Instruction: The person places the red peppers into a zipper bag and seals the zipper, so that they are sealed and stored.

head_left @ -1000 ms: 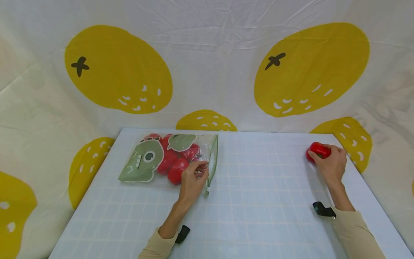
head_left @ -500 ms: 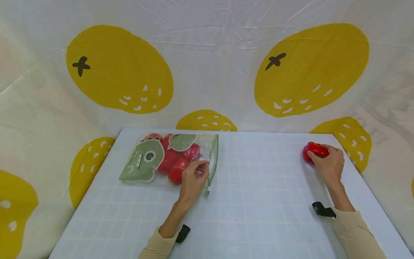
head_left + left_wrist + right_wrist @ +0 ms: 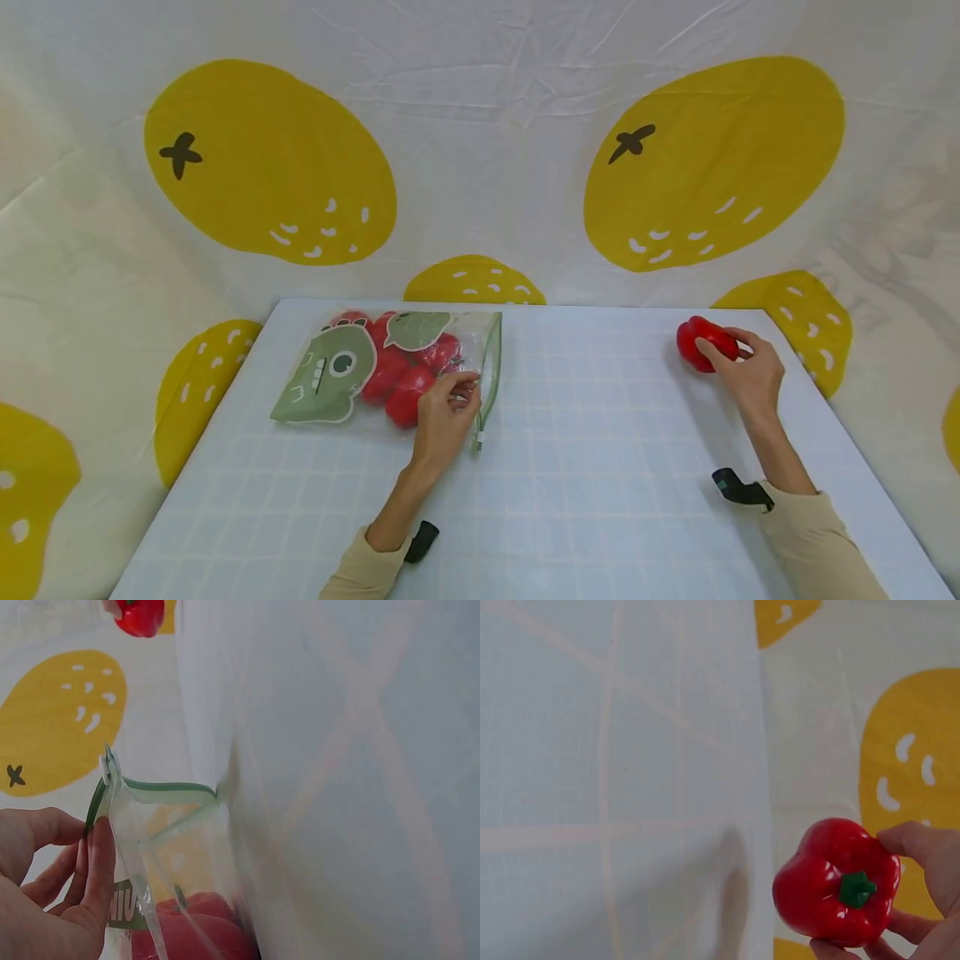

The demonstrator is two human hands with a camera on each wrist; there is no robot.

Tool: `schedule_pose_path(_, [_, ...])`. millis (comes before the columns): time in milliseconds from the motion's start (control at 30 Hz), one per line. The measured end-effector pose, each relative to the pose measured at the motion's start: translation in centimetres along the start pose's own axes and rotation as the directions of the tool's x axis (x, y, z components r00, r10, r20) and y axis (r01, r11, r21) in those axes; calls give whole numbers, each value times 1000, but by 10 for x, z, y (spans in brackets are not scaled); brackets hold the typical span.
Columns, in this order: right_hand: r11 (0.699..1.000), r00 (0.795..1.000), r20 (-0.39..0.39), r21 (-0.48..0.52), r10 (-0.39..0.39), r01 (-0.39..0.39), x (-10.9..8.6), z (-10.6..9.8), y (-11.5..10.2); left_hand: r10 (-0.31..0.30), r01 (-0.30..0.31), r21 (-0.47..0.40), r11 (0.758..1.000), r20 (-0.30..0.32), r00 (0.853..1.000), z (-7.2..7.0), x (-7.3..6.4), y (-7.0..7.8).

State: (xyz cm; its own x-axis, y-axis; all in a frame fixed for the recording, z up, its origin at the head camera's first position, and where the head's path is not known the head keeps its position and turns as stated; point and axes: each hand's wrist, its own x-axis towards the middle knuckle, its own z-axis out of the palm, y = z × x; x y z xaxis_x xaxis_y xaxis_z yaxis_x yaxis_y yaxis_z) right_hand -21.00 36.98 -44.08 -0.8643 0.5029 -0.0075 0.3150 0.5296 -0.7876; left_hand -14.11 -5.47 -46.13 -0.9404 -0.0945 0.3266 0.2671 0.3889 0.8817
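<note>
A clear zip bag (image 3: 322, 392) with green cartoon prints lies at the table's left side. Inside it show several red bell peppers (image 3: 405, 396). My left hand (image 3: 444, 417) pinches the bag's edge close to the green zip, and in the left wrist view the mouth (image 3: 169, 789) stands parted. On the right, my right hand (image 3: 756, 375) holds a glossy red bell pepper (image 3: 701, 343) between thumb and fingers, raised over the table with its shadow below. The right wrist view shows its green stem (image 3: 856, 889) facing the camera.
A pale blue checked cloth covers the table (image 3: 585, 467). Behind it hangs a whitish curtain (image 3: 487, 167) printed with large yellow fruit. A black wrist camera (image 3: 741, 487) juts from the right sleeve, another (image 3: 422, 542) from the left.
My right hand has lifted the red bell pepper off the table and carried it leftward. The left hand keeps its pinch on the bag, almost unmoved.
</note>
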Motion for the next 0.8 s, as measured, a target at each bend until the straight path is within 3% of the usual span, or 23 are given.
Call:
schedule_pose_path(467, [991, 995, 83, 125, 47, -58, -16, 12, -23, -1, 1, 7, 1000, -3, 1000, -1, -1, -2])
schedule_pose_path(800, [969, 987, 161, 247, -22, -18, -29, 31, -40, 12, -12, -13, 1000, -9, 1000, 0, 0, -3])
